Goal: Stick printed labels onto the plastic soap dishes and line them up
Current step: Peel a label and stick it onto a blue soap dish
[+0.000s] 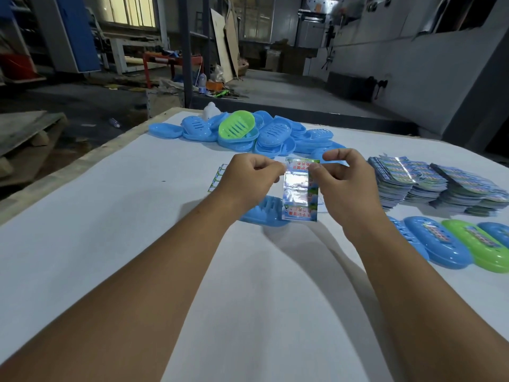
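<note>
A glossy printed label sheet (298,188) hangs upright above the white table (110,205). My left hand (248,179) pinches its upper left edge and my right hand (338,183) pinches its upper right edge. Under the sheet lies a blue soap dish (261,213), partly hidden by my left wrist and the sheet. A pile of blue soap dishes (275,133) with one green dish (237,125) on top sits at the far side. Labelled dishes stand in a row at the right: a blue one (438,245) and a green one (479,249).
Stacks of printed label sheets (438,183) lie right of my hands. Used backing strips (216,179) lie left of my left hand. A white bottle (210,110) stands behind the pile. The table's left edge (82,158) runs diagonally; beyond it is cluttered workshop floor.
</note>
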### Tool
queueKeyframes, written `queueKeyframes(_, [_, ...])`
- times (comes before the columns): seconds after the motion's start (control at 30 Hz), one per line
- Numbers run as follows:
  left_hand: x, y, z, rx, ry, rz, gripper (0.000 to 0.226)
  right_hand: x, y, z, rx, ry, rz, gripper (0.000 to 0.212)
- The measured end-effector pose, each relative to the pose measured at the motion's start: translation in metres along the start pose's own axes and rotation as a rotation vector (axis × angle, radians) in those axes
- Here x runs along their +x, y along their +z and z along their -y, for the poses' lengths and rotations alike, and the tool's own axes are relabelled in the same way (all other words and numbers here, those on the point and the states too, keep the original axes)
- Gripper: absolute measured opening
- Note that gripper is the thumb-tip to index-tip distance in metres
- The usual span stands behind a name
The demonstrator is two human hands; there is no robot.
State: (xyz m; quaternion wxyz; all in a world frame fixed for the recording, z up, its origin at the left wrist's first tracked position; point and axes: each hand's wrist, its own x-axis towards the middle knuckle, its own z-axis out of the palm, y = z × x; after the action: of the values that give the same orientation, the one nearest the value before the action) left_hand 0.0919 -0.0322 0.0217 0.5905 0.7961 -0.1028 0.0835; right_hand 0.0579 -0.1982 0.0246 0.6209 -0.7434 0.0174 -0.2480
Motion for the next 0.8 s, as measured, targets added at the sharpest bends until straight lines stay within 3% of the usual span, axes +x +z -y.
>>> queueKeyframes(0.1, [-0.004, 0.002, -0.003, -0.102, -0.036, 0.128, 0.009, 0.002, -0.001, -0.004, -0.024, -0.031, -0.027, 0.024])
queueKeyframes(0.17, [-0.005, 0.004, -0.002, -0.1, -0.055, 0.162, 0.017, 0.003, -0.001, -0.004, -0.006, -0.006, -0.05, 0.031])
queueKeyframes(0.3, [-0.002, 0.001, -0.004, -0.112, -0.017, 0.046, 0.028, 0.003, 0.001, 0.0, 0.15, 0.136, 0.011, 0.037])
queueKeyframes(0.4, [0.003, -0.003, -0.004, -0.189, -0.027, -0.067, 0.023, -0.003, 0.003, 0.0, 0.037, 0.191, 0.206, 0.041])
queueKeyframes(0.47, [0.002, -0.002, -0.005, -0.151, -0.023, -0.052, 0.016, -0.006, 0.004, 0.0, -0.052, 0.149, 0.255, 0.038])
queueKeyframes(0.7, [-0.004, 0.004, -0.005, -0.11, 0.029, 0.042, 0.013, -0.007, 0.002, 0.005, 0.017, 0.069, 0.188, 0.01])
queueKeyframes(0.8, [-0.005, 0.003, -0.005, -0.102, 0.044, 0.028, 0.012, -0.005, 0.002, 0.005, -0.034, 0.073, 0.163, 0.01])
